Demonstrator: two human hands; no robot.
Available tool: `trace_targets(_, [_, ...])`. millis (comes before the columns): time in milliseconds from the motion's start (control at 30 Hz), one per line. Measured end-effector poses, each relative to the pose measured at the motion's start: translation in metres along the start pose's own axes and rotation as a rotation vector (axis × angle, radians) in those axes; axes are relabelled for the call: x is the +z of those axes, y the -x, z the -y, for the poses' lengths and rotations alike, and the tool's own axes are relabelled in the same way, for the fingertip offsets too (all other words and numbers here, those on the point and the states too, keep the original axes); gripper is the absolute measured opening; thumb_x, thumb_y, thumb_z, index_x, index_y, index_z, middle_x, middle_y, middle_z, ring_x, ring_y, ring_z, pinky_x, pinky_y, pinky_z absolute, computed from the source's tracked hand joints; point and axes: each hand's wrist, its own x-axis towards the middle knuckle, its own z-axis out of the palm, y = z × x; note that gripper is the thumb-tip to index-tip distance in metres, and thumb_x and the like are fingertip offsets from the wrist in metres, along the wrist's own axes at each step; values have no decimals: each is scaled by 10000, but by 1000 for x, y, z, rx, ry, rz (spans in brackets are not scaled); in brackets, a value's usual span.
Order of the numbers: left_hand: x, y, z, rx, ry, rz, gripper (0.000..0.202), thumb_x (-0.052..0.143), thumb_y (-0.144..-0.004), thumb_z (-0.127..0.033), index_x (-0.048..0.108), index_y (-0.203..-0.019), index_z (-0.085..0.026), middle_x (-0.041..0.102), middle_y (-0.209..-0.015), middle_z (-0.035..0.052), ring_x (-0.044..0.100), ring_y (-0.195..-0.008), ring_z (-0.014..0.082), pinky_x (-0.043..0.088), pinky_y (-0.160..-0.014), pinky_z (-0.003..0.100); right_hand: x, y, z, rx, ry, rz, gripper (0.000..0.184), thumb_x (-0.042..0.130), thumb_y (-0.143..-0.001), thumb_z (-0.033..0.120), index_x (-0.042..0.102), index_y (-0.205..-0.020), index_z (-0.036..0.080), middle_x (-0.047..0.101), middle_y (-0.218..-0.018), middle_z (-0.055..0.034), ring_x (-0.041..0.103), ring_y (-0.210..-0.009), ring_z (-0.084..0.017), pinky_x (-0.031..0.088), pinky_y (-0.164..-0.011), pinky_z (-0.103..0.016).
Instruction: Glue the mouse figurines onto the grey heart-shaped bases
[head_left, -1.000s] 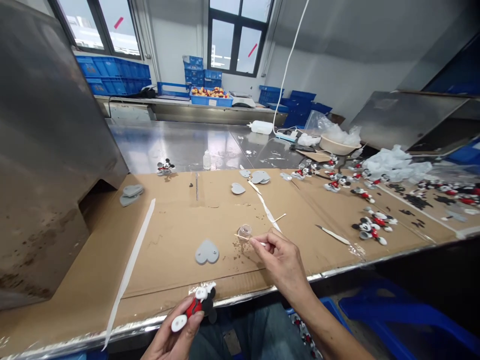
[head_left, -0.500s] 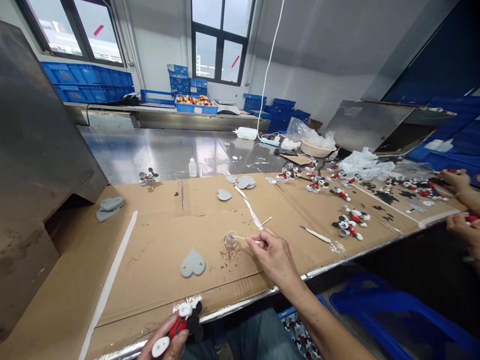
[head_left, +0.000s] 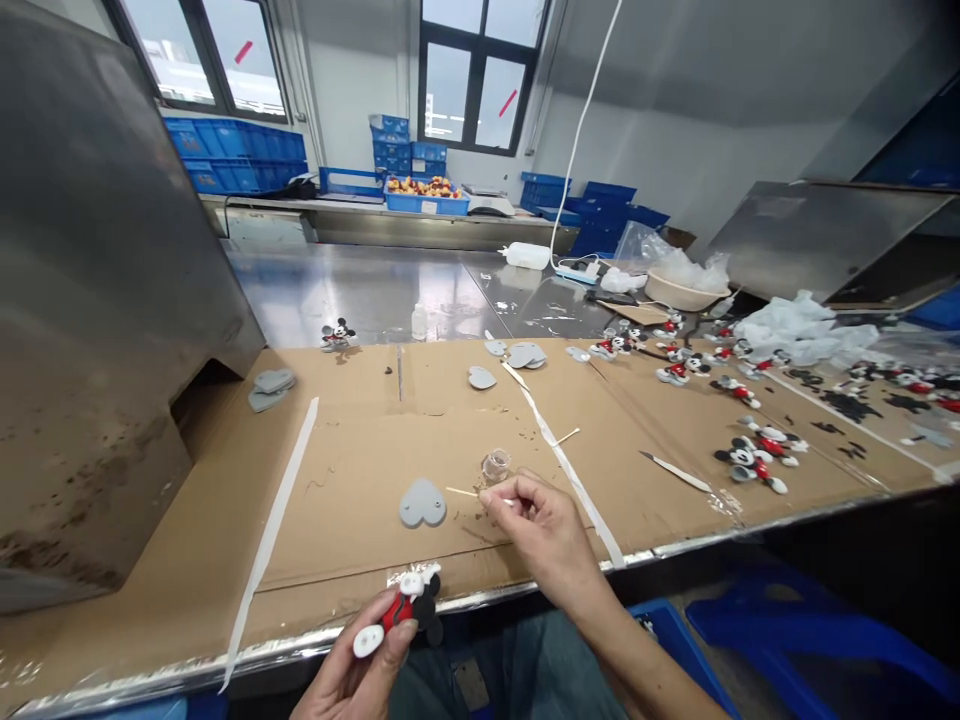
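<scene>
My left hand (head_left: 367, 660) is closed round a Mickey Mouse figurine (head_left: 401, 610) at the table's front edge; its white sole faces me and its black ears point right. Pinched in my right hand (head_left: 544, 530) is a thin cotton swab (head_left: 461, 491), its tip pointing left. Just behind that hand stands a small clear cup (head_left: 496, 464), apart from the swab. A grey heart-shaped base (head_left: 422, 503) with two small studs or holes lies left of the swab's tip.
Several figurines (head_left: 757, 455) lie to the right, near a craft knife (head_left: 679, 472). More grey hearts (head_left: 526, 354) lie farther back, others (head_left: 271, 388) at left. A metal housing (head_left: 112, 300) stands at left. Another swab (head_left: 566, 437) rests on the cardboard.
My right hand has drawn the swab out of the cup and toward the grey heart. The view has turned left, and the other person's hands have left it. My left hand still holds the figurine.
</scene>
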Motion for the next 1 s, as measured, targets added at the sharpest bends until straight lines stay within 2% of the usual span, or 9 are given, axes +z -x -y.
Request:
trace_targets(133, [-4,-6,5,-37,82,53,394,935,-465,-370,795,-774,-170,793,-797,60,749,-718,192,585,-719,143,28,3,2,-96,110,87,190,616,-822,226,680,-646,193,504,-606,16,470,-568,-140,375,-542,-258])
trace_targets(333, [-9,-10,8,-63,124,25,362,943,-456,-276,804,-783,-209,792,-778,44,750,-682,200,598,-695,162,44,-2,-2,-172,238,151,180,612,-848,159,671,-679,180,544,-655,-1,510,-621,-151,384,-606,-272])
trace_targets(533, [0,-5,-2,-62,140,28,358,949,-437,-297,803,-755,-223,790,-755,34,750,-678,185,588,-698,139,43,-1,0,-169,256,158,185,620,-848,144,670,-673,179,539,-645,2,514,-620,-152,376,-604,-272])
trace_targets(667, [6,1,-8,-37,150,-35,358,943,-456,-354,800,-768,-251,789,-747,-7,741,-688,129,557,-745,95,44,-2,-1,-175,253,157,199,614,-849,130,665,-662,179,548,-643,1,508,-616,-150,375,-599,-270])
trace_targets(800, [4,-1,-7,-55,142,0,374,954,-412,-327,800,-737,-227,786,-728,21,744,-657,167,583,-691,126,45,0,-1,-173,221,146,191,613,-850,150,675,-672,179,542,-650,0,504,-612,-147,379,-586,-267])
trace_targets(900, [4,-1,-7,-55,134,-12,371,948,-439,-332,800,-763,-228,789,-744,14,743,-673,151,575,-711,117,37,2,3,-167,162,108,183,610,-852,205,689,-689,184,519,-643,9,488,-597,-141,377,-575,-262])
trace_targets(1000, [4,0,-8,-33,126,-30,359,937,-475,-356,799,-784,-237,791,-756,-4,735,-680,121,557,-747,99,17,0,7,-128,95,39,212,610,-843,285,681,-669,187,499,-633,16,463,-576,-133,366,-559,-257])
